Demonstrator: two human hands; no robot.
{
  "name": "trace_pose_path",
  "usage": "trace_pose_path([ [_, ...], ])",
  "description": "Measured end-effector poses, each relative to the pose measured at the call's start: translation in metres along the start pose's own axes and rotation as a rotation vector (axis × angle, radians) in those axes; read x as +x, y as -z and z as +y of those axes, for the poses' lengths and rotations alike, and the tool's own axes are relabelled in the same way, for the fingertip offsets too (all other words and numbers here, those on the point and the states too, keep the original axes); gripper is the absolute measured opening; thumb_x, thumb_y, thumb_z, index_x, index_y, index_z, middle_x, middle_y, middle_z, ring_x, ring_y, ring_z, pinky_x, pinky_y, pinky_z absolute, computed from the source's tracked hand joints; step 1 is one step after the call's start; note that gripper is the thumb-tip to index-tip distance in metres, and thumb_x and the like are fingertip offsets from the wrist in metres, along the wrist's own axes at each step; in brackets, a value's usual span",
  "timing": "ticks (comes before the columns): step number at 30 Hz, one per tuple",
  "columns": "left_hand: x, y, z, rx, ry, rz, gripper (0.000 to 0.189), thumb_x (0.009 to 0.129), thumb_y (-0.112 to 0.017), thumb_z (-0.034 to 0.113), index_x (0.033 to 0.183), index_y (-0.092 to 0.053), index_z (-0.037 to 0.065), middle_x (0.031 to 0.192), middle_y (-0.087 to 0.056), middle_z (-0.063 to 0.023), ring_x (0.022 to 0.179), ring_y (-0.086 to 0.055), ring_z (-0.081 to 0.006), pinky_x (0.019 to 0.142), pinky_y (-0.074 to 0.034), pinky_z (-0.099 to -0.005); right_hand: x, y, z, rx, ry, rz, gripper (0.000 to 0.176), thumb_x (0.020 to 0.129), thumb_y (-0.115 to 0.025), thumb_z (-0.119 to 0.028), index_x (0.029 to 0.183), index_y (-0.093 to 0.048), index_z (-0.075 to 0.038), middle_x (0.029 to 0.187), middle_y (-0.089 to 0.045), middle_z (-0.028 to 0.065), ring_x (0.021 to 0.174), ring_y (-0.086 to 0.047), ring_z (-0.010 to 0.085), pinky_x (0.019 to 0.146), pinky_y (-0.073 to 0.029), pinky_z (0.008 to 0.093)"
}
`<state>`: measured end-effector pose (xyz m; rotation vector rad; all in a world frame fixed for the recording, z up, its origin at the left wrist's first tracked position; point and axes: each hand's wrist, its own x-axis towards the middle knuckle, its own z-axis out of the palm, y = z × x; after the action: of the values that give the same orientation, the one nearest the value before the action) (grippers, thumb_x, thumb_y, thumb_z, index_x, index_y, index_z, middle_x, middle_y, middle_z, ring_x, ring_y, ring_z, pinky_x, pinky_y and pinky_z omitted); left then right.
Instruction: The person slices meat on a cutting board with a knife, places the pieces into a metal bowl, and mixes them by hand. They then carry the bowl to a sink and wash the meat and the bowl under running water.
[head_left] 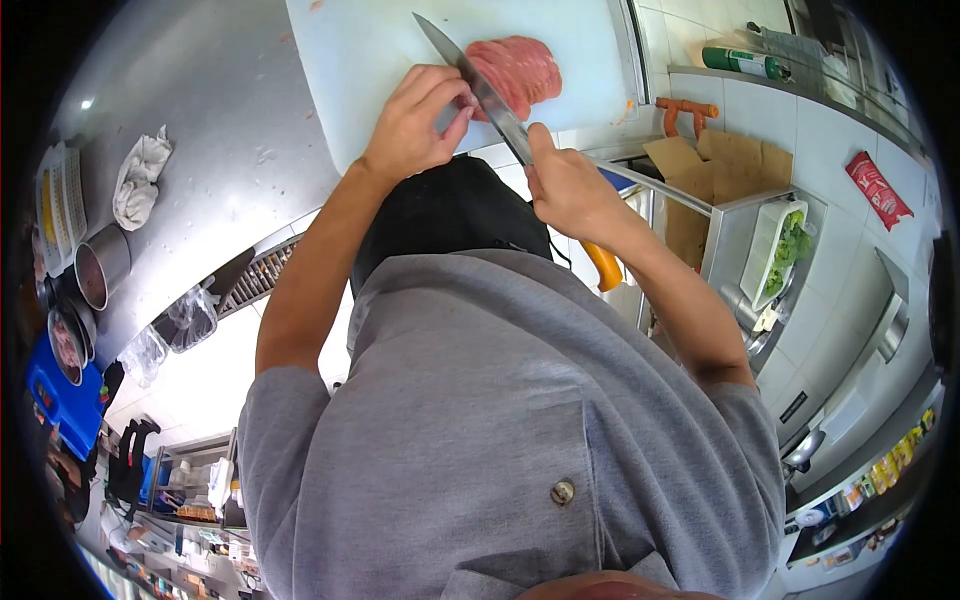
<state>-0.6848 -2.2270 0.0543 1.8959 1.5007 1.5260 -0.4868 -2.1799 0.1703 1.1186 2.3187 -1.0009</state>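
A slab of raw red meat (522,72), with slice lines across it, lies on the white cutting board (370,60). My right hand (572,185) is closed around the handle of a long kitchen knife (478,88). The blade lies slantwise along the meat's left side, its tip pointing to the far left. On the other side of the blade, my left hand (420,120) has its fingers curled and pinched at the meat's near left edge. The blade and fingers partly hide that edge.
A crumpled cloth (143,180) and a metal pot (102,266) are on the steel counter (220,110) to the left. At right are an open cardboard box (715,170) and a white tub of green leaves (775,255). Small scraps dot the board.
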Motion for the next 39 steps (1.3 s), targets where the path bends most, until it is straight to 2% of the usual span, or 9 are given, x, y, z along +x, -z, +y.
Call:
trace_pose_path([
  [6, 0.0, 0.0, 0.001, 0.007, 0.017, 0.027, 0.027, 0.071, -0.073, -0.003, 0.096, -0.062, 0.0, 0.099, -0.062, -0.0131, 0.09, -0.059, -0.0314, 0.078, -0.05, -0.0381, 0.017, -0.008, 0.0, -0.014, 0.081, 0.092, 0.025, 0.086, -0.052, -0.003, 0.1, -0.032, 0.003, 0.068, -0.057, 0.031, 0.071, -0.058, 0.0525, 0.066, -0.042, 0.0583],
  [8, -0.001, -0.001, 0.001, 0.001, 0.017, 0.025, 0.028, 0.071, -0.074, -0.002, 0.096, -0.062, 0.001, 0.099, -0.062, -0.0129, 0.09, -0.06, -0.0316, 0.078, -0.05, -0.0383, 0.022, -0.011, -0.001, -0.041, 0.01, 0.053, 0.029, 0.079, -0.053, 0.0, 0.102, -0.035, 0.002, 0.08, -0.062, 0.0323, 0.08, -0.061, 0.0526, 0.072, -0.046, 0.0595],
  [11, -0.002, -0.001, -0.001, -0.007, 0.021, 0.013, 0.028, 0.071, -0.074, -0.002, 0.096, -0.062, 0.001, 0.099, -0.062, -0.0127, 0.09, -0.06, -0.0316, 0.078, -0.05, -0.0381, 0.032, -0.012, -0.004, 0.004, 0.033, 0.086, 0.029, 0.079, -0.053, 0.001, 0.101, -0.034, 0.001, 0.081, -0.062, 0.0327, 0.081, -0.061, 0.0527, 0.073, -0.046, 0.0597],
  [18, -0.004, -0.001, 0.002, 0.024, 0.024, 0.02, 0.029, 0.07, -0.075, -0.001, 0.096, -0.062, 0.002, 0.099, -0.062, -0.0124, 0.089, -0.059, -0.0309, 0.078, -0.05, -0.0378, 0.061, -0.021, 0.002, -0.026, 0.092, 0.132, 0.028, 0.08, -0.053, -0.001, 0.102, -0.035, 0.001, 0.083, -0.062, 0.0326, 0.084, -0.061, 0.0525, 0.074, -0.046, 0.0597],
  [20, -0.003, -0.002, 0.002, 0.041, 0.035, 0.019, 0.029, 0.07, -0.075, -0.001, 0.096, -0.062, 0.002, 0.1, -0.062, -0.0125, 0.09, -0.059, -0.0308, 0.078, -0.05, -0.0381, 0.062, -0.018, 0.005, -0.039, 0.114, 0.142, 0.023, 0.086, -0.052, -0.005, 0.098, -0.034, 0.002, 0.074, -0.059, 0.0326, 0.075, -0.058, 0.0527, 0.068, -0.043, 0.0597],
  [24, -0.004, -0.002, 0.003, 0.044, 0.043, 0.032, 0.029, 0.07, -0.075, -0.001, 0.096, -0.062, 0.002, 0.1, -0.062, -0.0124, 0.09, -0.059, -0.0307, 0.078, -0.05, -0.0383, 0.02, -0.014, 0.013, -0.052, 0.104, 0.085, 0.023, 0.089, -0.051, -0.007, 0.101, -0.034, 0.001, 0.073, -0.059, 0.0331, 0.074, -0.058, 0.0529, 0.068, -0.043, 0.0599],
  [27, -0.005, -0.004, 0.002, 0.041, 0.038, 0.05, 0.029, 0.07, -0.074, -0.001, 0.096, -0.062, 0.002, 0.1, -0.062, -0.0121, 0.09, -0.06, -0.0306, 0.078, -0.05, -0.0383, -0.006, -0.012, 0.017, -0.062, -0.037, -0.034, 0.024, 0.089, -0.051, -0.007, 0.103, -0.034, 0.001, 0.072, -0.059, 0.0334, 0.072, -0.058, 0.0532, 0.068, -0.042, 0.0605],
  [29, -0.004, -0.003, 0.001, 0.051, 0.037, 0.042, 0.029, 0.071, -0.074, -0.001, 0.097, -0.063, 0.002, 0.099, -0.063, -0.0117, 0.09, -0.06, -0.0303, 0.078, -0.05, -0.0379, 0.001, -0.03, 0.02, -0.01, -0.042, 0.003, 0.025, 0.083, -0.05, -0.002, 0.104, -0.036, 0.0, 0.079, -0.062, 0.0326, 0.078, -0.062, 0.0526, 0.07, -0.047, 0.06],
  [39, -0.006, -0.001, -0.002, 0.072, -0.012, 0.036, 0.028, 0.073, -0.074, -0.001, 0.099, -0.064, 0.002, 0.102, -0.063, -0.013, 0.092, -0.061, -0.0306, 0.079, -0.051, -0.0375, 0.03, -0.034, 0.018, -0.034, 0.026, 0.1, 0.025, 0.086, -0.053, -0.007, 0.106, -0.037, -0.002, 0.082, -0.064, 0.0281, 0.081, -0.063, 0.0495, 0.072, -0.048, 0.0578],
])
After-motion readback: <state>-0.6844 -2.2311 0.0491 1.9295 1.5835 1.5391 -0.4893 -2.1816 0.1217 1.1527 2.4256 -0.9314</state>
